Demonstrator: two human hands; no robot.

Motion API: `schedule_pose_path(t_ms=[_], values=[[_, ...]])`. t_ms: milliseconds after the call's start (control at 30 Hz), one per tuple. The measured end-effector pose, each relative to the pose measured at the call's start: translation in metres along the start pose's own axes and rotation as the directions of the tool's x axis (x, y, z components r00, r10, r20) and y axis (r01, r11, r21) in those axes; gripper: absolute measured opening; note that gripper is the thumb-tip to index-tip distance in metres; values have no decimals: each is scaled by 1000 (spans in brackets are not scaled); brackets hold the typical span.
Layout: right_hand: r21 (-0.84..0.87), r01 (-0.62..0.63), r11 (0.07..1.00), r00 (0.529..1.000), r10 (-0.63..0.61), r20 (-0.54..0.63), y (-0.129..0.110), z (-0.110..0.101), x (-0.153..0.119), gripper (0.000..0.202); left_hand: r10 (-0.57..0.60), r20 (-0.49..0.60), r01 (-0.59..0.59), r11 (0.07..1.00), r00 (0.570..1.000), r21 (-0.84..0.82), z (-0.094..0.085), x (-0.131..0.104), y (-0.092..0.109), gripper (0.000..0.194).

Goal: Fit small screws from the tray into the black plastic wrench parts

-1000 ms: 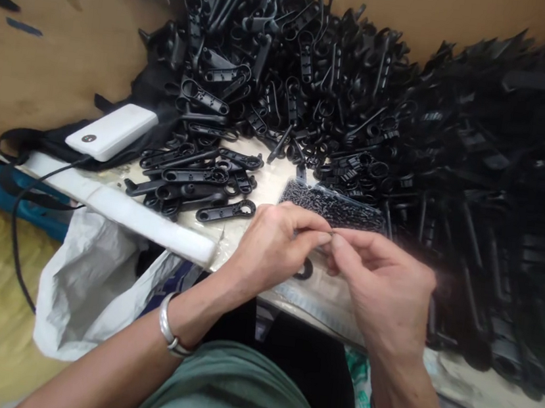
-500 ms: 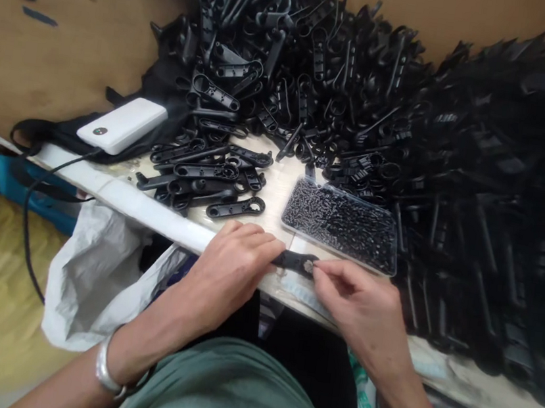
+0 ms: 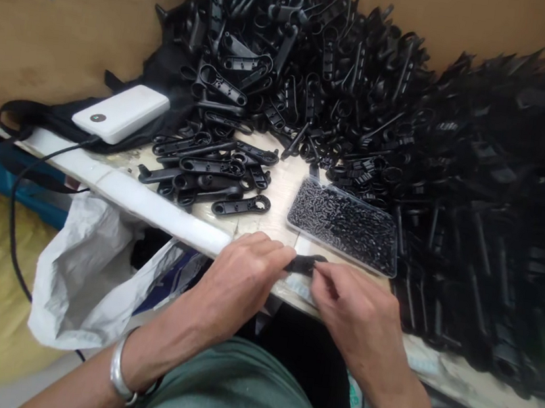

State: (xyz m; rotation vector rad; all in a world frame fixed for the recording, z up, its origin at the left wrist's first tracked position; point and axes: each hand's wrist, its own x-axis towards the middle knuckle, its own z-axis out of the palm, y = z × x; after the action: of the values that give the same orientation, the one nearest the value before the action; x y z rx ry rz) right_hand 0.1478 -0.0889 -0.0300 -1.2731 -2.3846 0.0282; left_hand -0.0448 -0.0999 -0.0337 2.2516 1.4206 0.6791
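Note:
My left hand (image 3: 251, 271) is wrapped round one end of a black plastic arm-shaped part (image 3: 303, 264) and holds it just over the table's front edge. My right hand (image 3: 357, 300) is closed in a pinch, its fingertips at the part's right end. Whether a small piece sits between those fingertips is hidden. Just beyond my right hand lies a shallow clear box (image 3: 344, 223) full of tiny black pieces. Left of the box, a small group of similar black parts (image 3: 212, 167) lies on the table, with ring-shaped ends.
A large heap of black plastic parts (image 3: 313, 70) fills the back, and more black parts (image 3: 479, 223) cover the right side. At left, a white power bank (image 3: 122, 113) with a black cable rests on black cloth. A white sack (image 3: 80, 273) hangs below the table edge (image 3: 153, 206).
The part in my left hand has turned, so the light opening at its right end no longer shows. Both hands stay at the part. The whole view has shifted slightly.

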Motion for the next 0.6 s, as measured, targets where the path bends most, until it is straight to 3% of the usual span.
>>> schedule_pose_path(t_ms=[200,367,467,600], values=[[-80,36,996,995,-28,100,-9,-4,2,21,20,-29,-20,1000,999,-4,5,0,-3,10],[-47,-124,991,988,128,88,-17,-3,0,21,34,-23,-35,998,999,-43,7,0,-2,17],[146,-328,933,937,301,177,-15,-6,3,18,70,33,-68,995,997,-67,8,0,0,27],[344,-555,758,820,426,383,-7,-10,10,22,90,108,-82,993,990,-83,9,1,1,36]])
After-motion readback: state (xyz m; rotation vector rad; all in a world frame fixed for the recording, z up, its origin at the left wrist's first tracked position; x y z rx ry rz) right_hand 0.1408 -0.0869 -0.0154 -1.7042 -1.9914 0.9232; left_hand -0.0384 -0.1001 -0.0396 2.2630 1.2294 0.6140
